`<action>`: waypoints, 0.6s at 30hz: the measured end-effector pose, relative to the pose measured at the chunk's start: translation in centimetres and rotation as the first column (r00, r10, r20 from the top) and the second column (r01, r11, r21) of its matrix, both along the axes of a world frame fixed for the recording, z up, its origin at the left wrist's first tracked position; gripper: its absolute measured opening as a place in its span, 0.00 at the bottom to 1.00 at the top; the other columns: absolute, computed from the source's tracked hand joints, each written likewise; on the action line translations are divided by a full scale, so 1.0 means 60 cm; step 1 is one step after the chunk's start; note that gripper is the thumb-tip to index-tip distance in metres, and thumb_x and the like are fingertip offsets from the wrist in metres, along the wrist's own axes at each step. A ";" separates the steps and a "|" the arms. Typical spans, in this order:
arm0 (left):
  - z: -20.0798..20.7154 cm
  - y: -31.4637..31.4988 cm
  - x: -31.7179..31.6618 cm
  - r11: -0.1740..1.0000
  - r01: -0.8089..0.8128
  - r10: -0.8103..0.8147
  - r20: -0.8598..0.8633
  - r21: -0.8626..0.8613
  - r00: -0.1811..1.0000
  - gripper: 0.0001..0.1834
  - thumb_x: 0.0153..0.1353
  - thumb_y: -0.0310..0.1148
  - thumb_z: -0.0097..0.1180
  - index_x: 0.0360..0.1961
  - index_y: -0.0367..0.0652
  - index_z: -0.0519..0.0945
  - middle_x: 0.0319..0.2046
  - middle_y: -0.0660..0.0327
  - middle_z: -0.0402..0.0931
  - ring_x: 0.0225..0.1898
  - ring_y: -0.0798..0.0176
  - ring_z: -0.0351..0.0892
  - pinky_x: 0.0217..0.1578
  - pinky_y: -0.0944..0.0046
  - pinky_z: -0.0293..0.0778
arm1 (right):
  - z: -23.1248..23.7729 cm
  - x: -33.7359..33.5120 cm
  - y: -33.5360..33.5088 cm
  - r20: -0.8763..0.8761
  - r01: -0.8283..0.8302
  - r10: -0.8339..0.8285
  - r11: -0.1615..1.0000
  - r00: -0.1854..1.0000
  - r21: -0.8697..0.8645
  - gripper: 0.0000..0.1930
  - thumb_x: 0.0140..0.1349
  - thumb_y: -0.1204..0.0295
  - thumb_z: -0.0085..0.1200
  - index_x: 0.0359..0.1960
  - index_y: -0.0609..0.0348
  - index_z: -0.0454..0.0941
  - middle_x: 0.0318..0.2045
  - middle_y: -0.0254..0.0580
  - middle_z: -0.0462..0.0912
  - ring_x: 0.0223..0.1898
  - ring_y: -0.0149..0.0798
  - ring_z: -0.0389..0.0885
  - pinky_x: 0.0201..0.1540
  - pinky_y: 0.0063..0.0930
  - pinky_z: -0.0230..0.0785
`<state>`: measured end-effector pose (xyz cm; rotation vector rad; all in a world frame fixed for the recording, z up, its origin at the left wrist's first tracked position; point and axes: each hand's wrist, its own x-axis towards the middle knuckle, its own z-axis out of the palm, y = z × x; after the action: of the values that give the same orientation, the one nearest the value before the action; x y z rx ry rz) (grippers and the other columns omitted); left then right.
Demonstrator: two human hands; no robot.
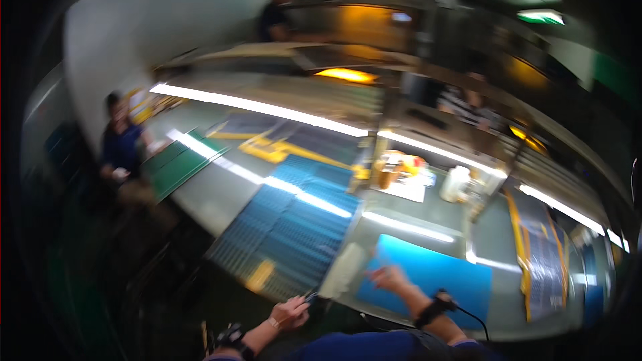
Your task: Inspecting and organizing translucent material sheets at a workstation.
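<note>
Near the lower middle, my left hand is closed around a small, dark, slim tool whose kind is too blurred to tell. It is next to the near corner of a dark blue patterned sheet. Over the left part of a plain bright blue sheet is my right hand, smeared by motion. Its fingers look stretched out, with nothing visible in them. Whether they touch the sheet, I cannot tell. Both my wrists carry black straps, and a cable runs from the right one.
A person sits at the left by a green board. Other people are beyond the bench. A brown container and a white bottle stand at the back. Yellow-edged, plastic-covered panels lie at the right. Bright lamp strips cross the bench.
</note>
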<state>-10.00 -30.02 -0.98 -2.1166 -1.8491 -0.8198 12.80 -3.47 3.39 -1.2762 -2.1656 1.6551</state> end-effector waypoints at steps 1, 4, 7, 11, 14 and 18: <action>-0.002 -0.003 0.000 0.999 -0.012 0.013 0.019 -0.042 1.000 0.07 0.45 0.32 0.55 0.28 0.45 0.75 0.29 0.59 0.73 0.29 0.58 0.77 0.22 0.62 0.74 | 0.019 0.009 0.032 -0.364 0.132 -0.151 0.988 0.919 -0.077 0.11 0.56 0.75 0.55 0.41 0.60 0.73 0.30 0.46 0.78 0.26 0.40 0.78 0.26 0.37 0.76; -0.006 -0.004 0.001 0.991 -0.027 0.031 0.033 -0.130 0.999 0.09 0.49 0.31 0.56 0.33 0.42 0.77 0.34 0.57 0.75 0.31 0.58 0.79 0.26 0.63 0.77 | 0.087 0.027 0.125 -0.482 0.533 -0.313 0.727 0.819 0.433 0.33 0.61 0.74 0.49 0.66 0.57 0.49 0.25 0.43 0.77 0.21 0.34 0.78 0.21 0.34 0.74; -0.011 -0.006 0.001 0.978 -0.029 0.029 -0.004 -0.206 1.000 0.10 0.50 0.32 0.56 0.35 0.41 0.76 0.37 0.57 0.75 0.35 0.57 0.79 0.30 0.63 0.79 | 0.103 0.022 0.134 -0.415 0.511 -0.311 0.637 0.855 0.577 0.38 0.59 0.72 0.53 0.68 0.52 0.46 0.24 0.41 0.79 0.19 0.35 0.78 0.25 0.31 0.72; -0.018 -0.013 0.002 0.985 -0.060 0.051 -0.055 -0.163 0.997 0.12 0.52 0.33 0.55 0.38 0.42 0.76 0.42 0.57 0.74 0.40 0.56 0.79 0.33 0.62 0.80 | 0.052 -0.029 0.055 0.003 -0.194 0.216 0.874 0.976 0.446 0.23 0.51 0.66 0.63 0.50 0.57 0.75 0.34 0.46 0.82 0.31 0.40 0.82 0.37 0.32 0.75; -0.027 -0.014 0.004 0.933 -0.084 0.078 -0.030 -0.350 0.996 0.14 0.53 0.33 0.54 0.42 0.43 0.76 0.46 0.56 0.74 0.48 0.54 0.77 0.38 0.62 0.80 | 0.021 -0.083 0.008 0.107 -0.472 0.473 0.780 0.875 0.412 0.33 0.49 0.62 0.65 0.58 0.55 0.68 0.50 0.54 0.75 0.51 0.46 0.75 0.53 0.36 0.67; -0.041 -0.016 0.007 0.987 -0.105 0.108 0.018 -0.121 0.994 0.13 0.50 0.30 0.54 0.39 0.43 0.75 0.41 0.59 0.73 0.45 0.58 0.76 0.37 0.62 0.79 | 0.009 -0.142 -0.020 0.272 -0.664 0.653 0.482 0.707 0.571 0.48 0.44 0.48 0.65 0.66 0.51 0.55 0.66 0.52 0.51 0.69 0.49 0.43 0.67 0.46 0.41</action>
<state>-9.55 -30.99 -3.45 -2.0629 -2.0533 -0.7305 4.29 -4.69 3.95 -0.2294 -3.0645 0.8031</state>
